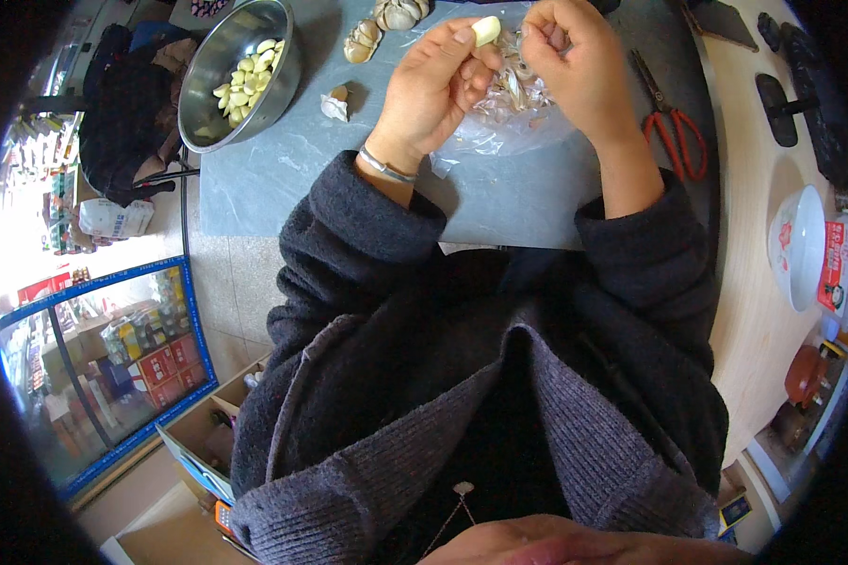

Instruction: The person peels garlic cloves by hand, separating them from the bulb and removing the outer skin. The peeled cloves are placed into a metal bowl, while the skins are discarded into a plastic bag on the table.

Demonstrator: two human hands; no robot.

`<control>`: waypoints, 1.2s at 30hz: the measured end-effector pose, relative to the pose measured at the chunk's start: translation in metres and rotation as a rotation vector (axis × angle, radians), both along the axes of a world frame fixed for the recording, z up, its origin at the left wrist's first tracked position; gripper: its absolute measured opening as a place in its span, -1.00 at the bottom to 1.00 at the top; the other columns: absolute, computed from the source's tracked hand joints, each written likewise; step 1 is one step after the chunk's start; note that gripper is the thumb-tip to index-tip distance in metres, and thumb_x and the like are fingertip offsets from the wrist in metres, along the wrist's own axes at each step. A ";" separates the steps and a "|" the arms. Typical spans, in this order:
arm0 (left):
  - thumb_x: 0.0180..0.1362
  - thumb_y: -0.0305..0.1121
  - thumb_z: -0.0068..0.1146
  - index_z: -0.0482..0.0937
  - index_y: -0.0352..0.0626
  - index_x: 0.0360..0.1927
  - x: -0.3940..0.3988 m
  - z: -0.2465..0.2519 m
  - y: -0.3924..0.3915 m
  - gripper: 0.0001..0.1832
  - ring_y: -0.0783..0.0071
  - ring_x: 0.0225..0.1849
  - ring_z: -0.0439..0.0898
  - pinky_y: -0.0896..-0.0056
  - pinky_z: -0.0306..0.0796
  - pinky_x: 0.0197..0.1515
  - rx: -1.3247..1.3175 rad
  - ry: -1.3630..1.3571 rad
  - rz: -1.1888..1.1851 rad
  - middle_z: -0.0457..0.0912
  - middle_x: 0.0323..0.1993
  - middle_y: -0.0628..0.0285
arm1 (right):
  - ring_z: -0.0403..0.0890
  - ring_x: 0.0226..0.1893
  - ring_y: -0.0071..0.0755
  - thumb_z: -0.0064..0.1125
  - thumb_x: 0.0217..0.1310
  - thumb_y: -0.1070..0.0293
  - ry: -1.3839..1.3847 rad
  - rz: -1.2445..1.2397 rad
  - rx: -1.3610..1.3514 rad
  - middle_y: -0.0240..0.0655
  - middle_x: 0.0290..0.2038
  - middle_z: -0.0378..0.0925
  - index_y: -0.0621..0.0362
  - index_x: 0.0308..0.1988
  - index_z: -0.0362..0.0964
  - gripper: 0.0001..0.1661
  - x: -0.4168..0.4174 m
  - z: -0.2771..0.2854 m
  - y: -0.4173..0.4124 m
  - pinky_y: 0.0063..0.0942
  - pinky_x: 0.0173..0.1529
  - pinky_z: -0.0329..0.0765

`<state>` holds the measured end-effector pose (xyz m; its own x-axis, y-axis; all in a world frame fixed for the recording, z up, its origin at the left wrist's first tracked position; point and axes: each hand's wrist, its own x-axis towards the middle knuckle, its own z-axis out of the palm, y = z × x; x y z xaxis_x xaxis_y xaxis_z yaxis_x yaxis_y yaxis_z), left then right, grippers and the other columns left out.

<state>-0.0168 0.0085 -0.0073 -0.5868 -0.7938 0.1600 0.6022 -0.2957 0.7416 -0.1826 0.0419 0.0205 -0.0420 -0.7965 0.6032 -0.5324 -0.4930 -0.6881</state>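
A peeled garlic clove [487, 31] is pinched between the thumb and fingers of my left hand [438, 85], which wears a silver bangle. Close beside it, my right hand [572, 63] has its fingers curled over the heap of garlic skins [516, 88]; whether they pinch anything is hidden. The skins lie on a clear plastic bag [498, 134]. Peeled cloves [249, 83] fill part of a tilted steel bowl [196, 106] at the upper left. Between bowl and hands lie an unpeeled clove piece [335, 104], a partial garlic bulb [362, 40] and a garlic bulb [400, 11].
Red-handled scissors [685, 145] lie right of my right hand, on the grey table [283, 198]. A wooden surface along the right holds a white bowl [798, 247] and a red packet [832, 268]. A blue-framed glass case [120, 367] and an open drawer [198, 431] are at left.
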 end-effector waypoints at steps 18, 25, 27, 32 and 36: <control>-0.02 -0.30 0.16 0.57 -0.19 -0.34 0.200 0.036 -0.036 -0.79 0.18 -0.29 0.55 0.29 0.37 -0.20 -1.077 -1.725 1.292 0.58 -0.35 0.13 | 0.45 -0.55 -0.48 0.09 0.08 0.43 0.199 0.028 0.215 -0.26 -0.55 0.49 0.23 -0.35 0.39 -0.89 -0.021 -0.019 -0.018 -0.53 -0.42 0.38; -0.05 -0.23 0.18 0.52 -0.17 -0.23 0.120 0.015 0.008 -0.67 0.12 -0.18 0.47 0.21 0.36 -0.15 -1.245 -1.619 0.946 0.52 -0.24 0.14 | 0.47 -0.53 -0.52 0.02 0.13 0.45 0.221 0.097 0.150 -0.27 -0.51 0.51 0.24 -0.29 0.41 -0.88 -0.023 -0.020 -0.019 -0.56 -0.40 0.40; -0.04 -0.23 0.16 0.52 -0.18 -0.21 0.111 0.001 0.012 -0.67 0.10 -0.22 0.49 0.22 0.38 -0.16 -1.210 -1.796 0.816 0.54 -0.29 0.15 | 0.48 -0.52 -0.53 0.02 0.13 0.45 0.147 0.143 0.214 -0.27 -0.50 0.52 0.26 -0.29 0.41 -0.87 -0.021 -0.020 -0.019 -0.57 -0.40 0.40; 0.02 -0.40 0.11 0.50 -0.24 -0.20 0.109 0.002 0.000 -0.75 0.36 -0.39 0.56 0.44 0.43 -0.32 -0.851 -1.360 0.851 0.58 -0.41 0.19 | 0.54 -0.46 -0.12 0.05 0.07 0.35 0.058 0.174 0.134 -0.16 -0.46 0.52 0.18 -0.36 0.44 -0.85 -0.012 -0.023 -0.021 -0.35 -0.37 0.43; 0.07 -0.51 0.06 0.49 -0.29 -0.20 0.081 0.022 -0.014 -0.80 0.61 -0.42 0.52 0.62 0.39 -0.38 -0.726 -1.059 0.897 0.59 -0.42 0.21 | 0.54 -0.47 -0.15 0.08 0.07 0.26 0.105 0.215 0.110 -0.16 -0.49 0.52 0.17 -0.36 0.44 -0.80 0.007 -0.024 -0.013 -0.35 -0.39 0.43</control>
